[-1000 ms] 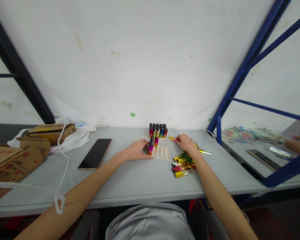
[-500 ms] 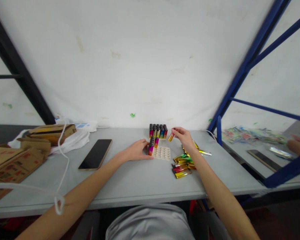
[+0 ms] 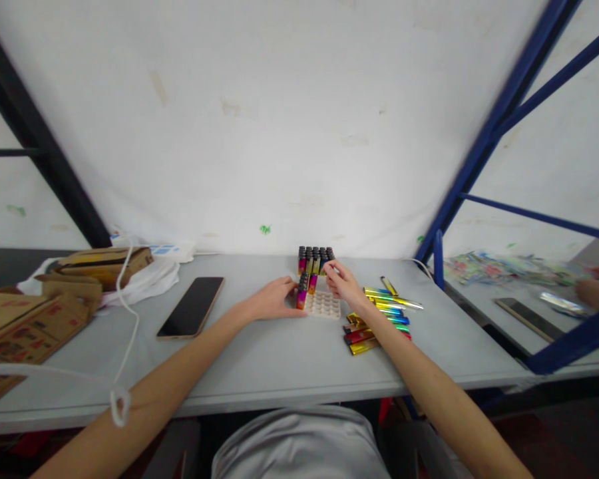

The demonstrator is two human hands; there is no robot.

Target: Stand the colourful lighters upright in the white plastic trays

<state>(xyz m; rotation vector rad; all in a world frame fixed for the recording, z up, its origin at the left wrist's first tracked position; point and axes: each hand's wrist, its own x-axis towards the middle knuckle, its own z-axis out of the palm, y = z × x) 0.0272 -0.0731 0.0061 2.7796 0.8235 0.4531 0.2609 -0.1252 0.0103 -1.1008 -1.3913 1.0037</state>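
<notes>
My left hand point(image 3: 273, 299) closes around the left end of a small white tray point(image 3: 324, 306) with rows of holes, thumb at the front and fingers behind. Upright lighters point(image 3: 301, 296), purple to orange with black tops, fill the tray's left row, and another lighter point(image 3: 312, 284) stands beside them. Above the tray's right back part, my right hand point(image 3: 343, 285) is pinched on a lighter, mostly hidden by the fingers. Behind the tray, a block of upright lighters point(image 3: 309, 258) stands in rows. Under my right forearm lies a loose pile of shiny coloured lighters point(image 3: 362, 339).
A phone point(image 3: 192, 307) lies on the grey table point(image 3: 259, 372) left of my left hand. Cardboard boxes point(image 3: 34, 319), white plastic and a white cord point(image 3: 130, 306) are farther left. A blue metal frame point(image 3: 479, 159) rises at right; beyond it another person's hand point(image 3: 596, 293) shows.
My right hand has moved left with its lighter, from right of the block to over the tray. More of the loose pile shows. My left hand stays at the tray.
</notes>
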